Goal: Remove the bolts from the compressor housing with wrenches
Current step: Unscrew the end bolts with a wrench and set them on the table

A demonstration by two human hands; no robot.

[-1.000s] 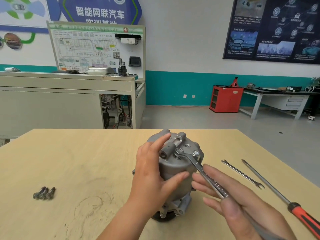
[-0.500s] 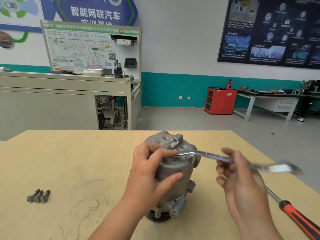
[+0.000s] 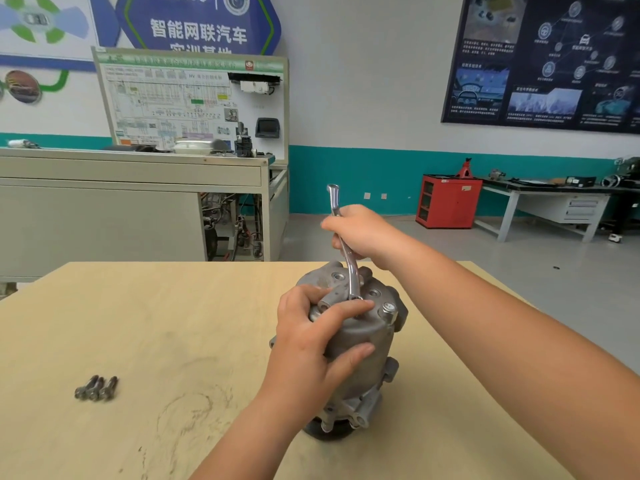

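Note:
The grey compressor housing (image 3: pixel 363 337) stands upright on the wooden table (image 3: pixel 156 323). My left hand (image 3: pixel 311 344) grips its upper side, fingers curled over the top and thumb on the wall. A silver ring wrench (image 3: pixel 348 261) sits with its ring end on top of the housing by my left fingertips. Its handle points away and up, and my right hand (image 3: pixel 363 233) grips the handle beyond the housing. One bolt head (image 3: pixel 388 309) shows on the top's right edge. Three removed bolts (image 3: pixel 97 388) lie together at the left of the table.
A grey workbench (image 3: pixel 131 202) with a wiring display board stands behind the table on the left. Farther back on the right are a red cabinet (image 3: pixel 446 200) and a bench. My right forearm crosses the table's right side and hides what lies there.
My right hand has swung the wrench handle counter-clockwise, from pointing toward me to the right and now away from me. My left hand has stayed on the housing.

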